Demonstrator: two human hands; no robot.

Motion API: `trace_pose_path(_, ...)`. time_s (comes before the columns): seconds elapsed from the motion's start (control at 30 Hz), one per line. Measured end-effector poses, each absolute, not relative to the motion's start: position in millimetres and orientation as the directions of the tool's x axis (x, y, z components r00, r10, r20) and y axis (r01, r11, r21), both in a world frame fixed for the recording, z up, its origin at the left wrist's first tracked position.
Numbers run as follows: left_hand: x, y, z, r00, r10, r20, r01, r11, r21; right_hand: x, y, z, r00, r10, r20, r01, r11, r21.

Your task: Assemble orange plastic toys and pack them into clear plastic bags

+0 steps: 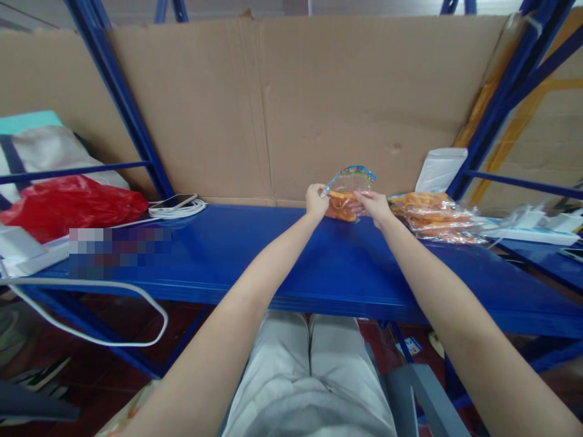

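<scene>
Forearms [228,303] — left grip [317,201] tight on orange-filled bag [340,207]

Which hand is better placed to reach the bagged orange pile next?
Right, likely: the right hand is beside the pile, while the left hand is farther off, gripping the clear bag's left edge.

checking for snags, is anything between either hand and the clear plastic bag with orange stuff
Nothing visible: the left hand grips the left edge of the clear plastic bag, and the right hand is at its right side. The orange-filled bags lie to the right, not in between.
</scene>
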State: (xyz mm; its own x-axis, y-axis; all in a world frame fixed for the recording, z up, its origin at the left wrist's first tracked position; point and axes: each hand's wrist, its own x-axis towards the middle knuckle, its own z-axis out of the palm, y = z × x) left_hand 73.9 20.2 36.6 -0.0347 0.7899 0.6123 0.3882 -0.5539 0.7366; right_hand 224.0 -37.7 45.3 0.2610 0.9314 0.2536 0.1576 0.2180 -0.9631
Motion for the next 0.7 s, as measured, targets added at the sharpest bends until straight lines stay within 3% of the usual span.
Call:
trace_pose_path(0.1,76,23,29,-0.048,0.737,0.674,0.481,-0.574,0.663,223,-34,39,0.297,0.906,0.303,0.207,0.249,-0.946)
trace_pose_path(0.17,77,22,23,-0.027,0.735,0.678,0.474,-0.588,0.656,228,-32,36,0.306,0.880,0.363,0.338,0.256,-0.906)
trace_pose_path(0.33,77,14,12,0.009,0.851,0.524,0.278,-0.506,0.817,242,-34,30,0.258,0.847,0.466,0.694,0.173,-0.699)
trace_pose_path(0.43,72,3,11,0.070,0.918,0.390,0.168,-0.397,0.902,241,-39,28,0.269,0.848,0.457,0.636,0.199,-0.745)
trace_pose_path(0.57,64,-8,9,0.151,0.958,0.245,0.208,-0.273,0.939,232,-44,28,0.318,0.880,0.353,0.372,0.227,-0.900)
trace_pose_path(0.7,62,-7,9,0.036,0.968,0.247,0.209,-0.249,0.946,226,-45,30,0.362,0.888,0.283,0.310,0.171,-0.935)
